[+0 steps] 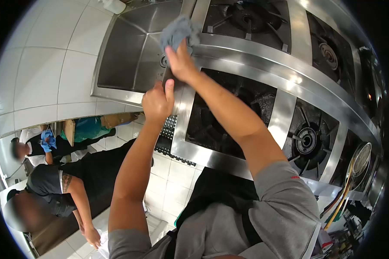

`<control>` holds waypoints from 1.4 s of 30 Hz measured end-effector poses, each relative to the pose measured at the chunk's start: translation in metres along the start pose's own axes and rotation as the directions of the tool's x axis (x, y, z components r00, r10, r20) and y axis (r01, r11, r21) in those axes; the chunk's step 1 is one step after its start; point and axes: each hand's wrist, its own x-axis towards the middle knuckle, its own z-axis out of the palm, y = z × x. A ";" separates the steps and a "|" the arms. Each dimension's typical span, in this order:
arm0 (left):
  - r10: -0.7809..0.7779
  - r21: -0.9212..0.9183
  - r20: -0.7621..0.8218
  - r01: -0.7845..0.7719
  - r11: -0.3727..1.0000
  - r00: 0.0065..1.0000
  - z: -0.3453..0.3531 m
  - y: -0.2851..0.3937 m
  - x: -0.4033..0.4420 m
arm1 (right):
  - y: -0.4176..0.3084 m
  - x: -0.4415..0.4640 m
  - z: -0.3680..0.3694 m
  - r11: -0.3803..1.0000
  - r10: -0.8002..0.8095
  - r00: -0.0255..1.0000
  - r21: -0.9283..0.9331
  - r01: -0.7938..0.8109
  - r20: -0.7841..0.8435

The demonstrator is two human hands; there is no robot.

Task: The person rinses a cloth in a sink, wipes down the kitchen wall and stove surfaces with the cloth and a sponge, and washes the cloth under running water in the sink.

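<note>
A grey-blue cloth [180, 33] is in my right hand [182, 62], over the strip between the sink and the stove; my fingers press into its lower side. My left hand [158, 101] is closed at the sink's near right corner, thumb up, around a dark flat bar-like piece [166, 77] that reaches up toward my right hand. What that piece is I cannot make out. The steel sink [125, 47] with its drain lies left of both hands. To their right is the steel stove top [282, 113].
Black burners [307, 140] with raised grates fill the right side. Two people stand at the lower left, one in black [90, 172] and one farther off holding a blue cloth [48, 140]. Long-handled strainers [361, 160] hang at the right. White tiles [39, 77] line the left.
</note>
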 end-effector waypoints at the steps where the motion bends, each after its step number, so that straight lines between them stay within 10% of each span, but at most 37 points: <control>1: -0.033 0.063 0.027 0.031 0.997 0.999 0.000 0.001 0.001 | -0.018 0.022 -0.008 0.968 0.242 0.970 0.062 -0.242 0.003; 4: -0.008 0.083 -0.011 0.009 0.996 1.000 0.003 -0.002 0.004 | -0.006 0.098 -0.028 0.949 0.305 0.952 0.092 -0.301 -0.032; 5: 0.017 0.078 -0.011 -0.016 0.997 1.000 0.003 -0.003 0.000 | 0.114 0.145 -0.004 0.923 -0.039 0.988 -0.384 -0.022 -0.152; 6: 0.009 0.095 0.005 -0.010 0.995 1.000 0.001 -0.002 0.001 | 0.117 0.175 -0.027 0.942 0.043 0.996 -0.334 -0.014 0.081; 7: 0.012 0.104 0.002 -0.012 0.994 1.000 0.002 -0.001 0.003 | 0.057 0.181 -0.036 0.923 0.371 0.919 -0.062 -0.381 -0.133; 15: 0.027 0.192 0.019 -0.030 0.981 0.999 -0.001 0.004 0.001 | -0.027 0.026 -0.004 0.924 0.336 0.942 0.201 -0.325 -0.019; 24: -0.013 0.118 0.075 0.004 0.993 0.997 0.000 -0.003 -0.002 | -0.020 0.137 -0.043 0.797 0.604 0.766 -0.143 -0.587 0.222; 26: -0.014 0.149 0.080 0.002 0.989 0.997 0.003 -0.003 0.001 | 0.025 0.164 -0.034 0.952 0.285 0.938 -0.057 -0.301 -0.199; 29: -0.070 0.141 0.111 0.054 0.989 0.991 0.003 -0.003 0.002 | 0.037 0.218 -0.065 0.865 0.501 0.847 0.097 -0.492 -0.179; 35: -0.088 0.145 0.118 0.071 0.987 0.989 0.002 -0.002 0.004 | 0.130 0.321 -0.113 0.887 0.398 0.877 -0.132 -0.443 -0.269; 36: -0.091 0.139 0.109 0.075 0.987 0.990 0.001 0.000 0.004 | 0.165 0.325 -0.131 0.725 0.069 0.994 -0.680 -0.111 -0.089; 37: -0.094 0.135 0.106 0.079 0.988 0.990 -0.001 0.000 0.004 | 0.169 0.318 -0.139 0.254 -0.118 0.961 -0.928 0.272 0.250; 42: -0.072 0.178 0.077 0.058 0.982 0.994 0.001 0.002 -0.002 | 0.095 0.307 -0.162 0.225 0.208 0.956 -0.961 0.158 0.206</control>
